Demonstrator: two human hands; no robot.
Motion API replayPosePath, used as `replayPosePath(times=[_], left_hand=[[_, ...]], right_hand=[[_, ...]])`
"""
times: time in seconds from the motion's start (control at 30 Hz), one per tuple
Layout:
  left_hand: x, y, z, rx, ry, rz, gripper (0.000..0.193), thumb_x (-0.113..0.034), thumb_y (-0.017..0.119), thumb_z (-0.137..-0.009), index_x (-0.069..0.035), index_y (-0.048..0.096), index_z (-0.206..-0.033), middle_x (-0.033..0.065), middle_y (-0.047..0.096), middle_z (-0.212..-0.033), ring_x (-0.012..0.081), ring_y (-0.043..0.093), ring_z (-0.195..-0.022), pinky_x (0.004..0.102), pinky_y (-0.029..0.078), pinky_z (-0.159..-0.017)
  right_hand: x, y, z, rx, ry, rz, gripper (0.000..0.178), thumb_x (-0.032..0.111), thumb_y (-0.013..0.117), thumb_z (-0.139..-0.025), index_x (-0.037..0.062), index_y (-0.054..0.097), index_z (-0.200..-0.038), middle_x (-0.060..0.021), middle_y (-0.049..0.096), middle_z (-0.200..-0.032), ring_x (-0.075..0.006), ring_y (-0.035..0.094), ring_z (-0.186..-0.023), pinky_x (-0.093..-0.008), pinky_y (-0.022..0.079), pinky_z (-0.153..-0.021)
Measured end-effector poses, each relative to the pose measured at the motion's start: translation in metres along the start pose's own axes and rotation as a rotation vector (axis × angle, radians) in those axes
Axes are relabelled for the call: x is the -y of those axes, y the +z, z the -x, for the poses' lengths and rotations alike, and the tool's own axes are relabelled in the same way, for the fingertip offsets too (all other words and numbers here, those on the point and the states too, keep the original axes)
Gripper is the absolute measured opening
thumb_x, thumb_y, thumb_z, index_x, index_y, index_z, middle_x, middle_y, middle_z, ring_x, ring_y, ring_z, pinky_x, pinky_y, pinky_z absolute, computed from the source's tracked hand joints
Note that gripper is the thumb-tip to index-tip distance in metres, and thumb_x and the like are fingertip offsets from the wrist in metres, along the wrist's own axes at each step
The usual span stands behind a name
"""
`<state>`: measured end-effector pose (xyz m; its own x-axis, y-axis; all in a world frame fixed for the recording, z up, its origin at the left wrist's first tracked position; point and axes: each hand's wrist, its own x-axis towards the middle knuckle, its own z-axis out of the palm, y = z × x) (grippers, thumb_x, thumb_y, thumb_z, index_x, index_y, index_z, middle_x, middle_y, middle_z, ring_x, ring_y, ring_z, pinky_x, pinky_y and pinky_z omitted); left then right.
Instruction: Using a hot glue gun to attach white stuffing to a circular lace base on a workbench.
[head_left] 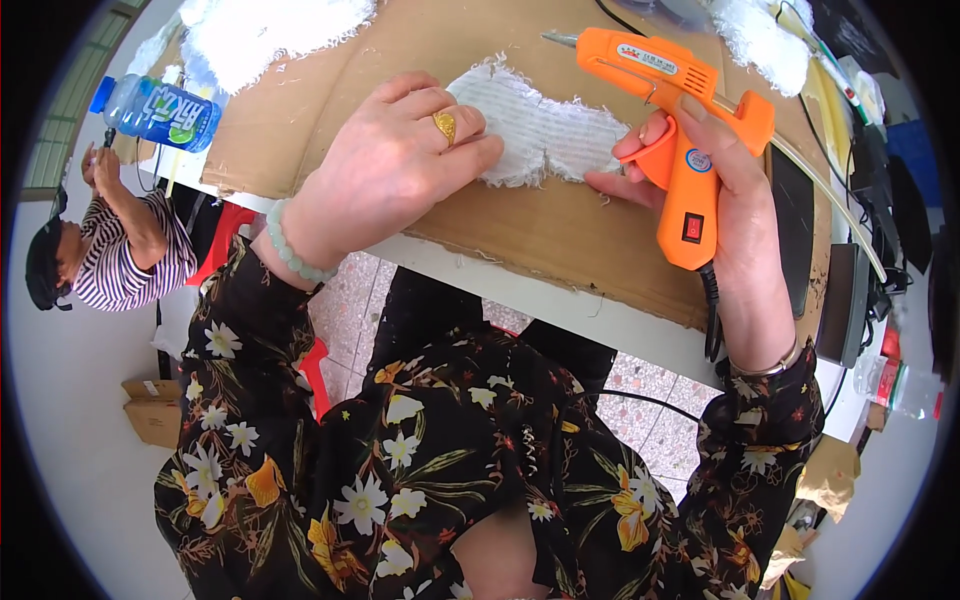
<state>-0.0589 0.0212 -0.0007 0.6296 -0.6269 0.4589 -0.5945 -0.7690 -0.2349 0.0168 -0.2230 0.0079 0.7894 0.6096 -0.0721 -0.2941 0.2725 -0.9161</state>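
Note:
An orange hot glue gun point(655, 70) is gripped in my right hand point(735, 190), its metal nozzle pointing left and a glue stick sticking out of its back. The lower fingers of that hand reach the right end of a white, frayed piece of cloth point(545, 135), which lies on the brown cardboard. My left hand point(405, 150) has its fingers closed at the left end of the cloth and seems to pinch it; its fingertips are partly hidden. On the cloth, faint rows of lines run across.
Cardboard point(290, 130) covers the white table. A drink bottle point(160, 112) lies at the left, with white frayed material point(265, 35) beyond it. A dark flat device point(790, 230) and cables lie at the right. Another person point(130, 225) in a striped top is at the far left.

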Motion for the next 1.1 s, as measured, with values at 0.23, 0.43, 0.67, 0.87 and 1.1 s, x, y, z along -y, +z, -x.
replayPosePath(times=[0.23, 0.43, 0.67, 0.87, 1.1], left_hand=[[0.002, 0.001, 0.004, 0.001, -0.019, -0.010, 0.020, -0.010, 0.057, -0.067, -0.008, 0.057, -0.087, 0.0009, 0.056, -0.081, 0.0193, 0.055, -0.076, 0.0348, 0.044, -0.083], [0.002, -0.001, 0.002, 0.006, -0.028, -0.007, 0.019, -0.010, 0.056, -0.067, -0.009, 0.056, -0.086, 0.0010, 0.055, -0.079, 0.0193, 0.055, -0.075, 0.0345, 0.044, -0.083], [0.003, 0.002, 0.004, -0.004, -0.037, -0.008, 0.020, -0.010, 0.057, -0.067, -0.009, 0.058, -0.087, 0.0012, 0.055, -0.079, 0.0197, 0.055, -0.075, 0.0349, 0.044, -0.083], [0.001, -0.002, 0.008, -0.007, -0.026, -0.007, 0.021, -0.009, 0.057, -0.067, -0.008, 0.059, -0.087, 0.0017, 0.055, -0.078, 0.0199, 0.055, -0.075, 0.0351, 0.044, -0.083], [0.002, 0.003, 0.009, 0.004, -0.025, 0.002, 0.021, -0.009, 0.057, -0.067, -0.007, 0.059, -0.088, 0.0013, 0.055, -0.078, 0.0190, 0.055, -0.076, 0.0346, 0.043, -0.084]], right_hand=[[-0.003, 0.000, -0.002, -0.002, -0.002, -0.026, 0.029, 0.028, 0.050, -0.090, -0.0008, 0.056, -0.092, -0.0080, 0.057, -0.083, -0.0191, 0.061, -0.084, -0.0393, 0.054, -0.076], [-0.002, -0.002, -0.001, -0.005, 0.007, -0.040, 0.029, 0.027, 0.050, -0.090, -0.0016, 0.056, -0.093, -0.0085, 0.057, -0.083, -0.0192, 0.061, -0.085, -0.0401, 0.054, -0.076], [-0.001, -0.003, -0.005, -0.006, 0.013, -0.077, 0.029, 0.027, 0.050, -0.090, -0.0020, 0.055, -0.091, -0.0090, 0.057, -0.080, -0.0202, 0.061, -0.083, -0.0403, 0.055, -0.075], [0.004, -0.008, -0.007, -0.035, -0.036, -0.185, 0.027, 0.024, 0.052, -0.089, -0.0024, 0.056, -0.090, -0.0114, 0.058, -0.079, -0.0214, 0.061, -0.075, -0.0472, 0.054, -0.075], [0.002, -0.017, -0.011, -0.001, -0.079, -0.207, 0.027, 0.024, 0.051, -0.089, -0.0029, 0.056, -0.090, -0.0132, 0.060, -0.079, -0.0212, 0.060, -0.068, -0.0492, 0.053, -0.078]])
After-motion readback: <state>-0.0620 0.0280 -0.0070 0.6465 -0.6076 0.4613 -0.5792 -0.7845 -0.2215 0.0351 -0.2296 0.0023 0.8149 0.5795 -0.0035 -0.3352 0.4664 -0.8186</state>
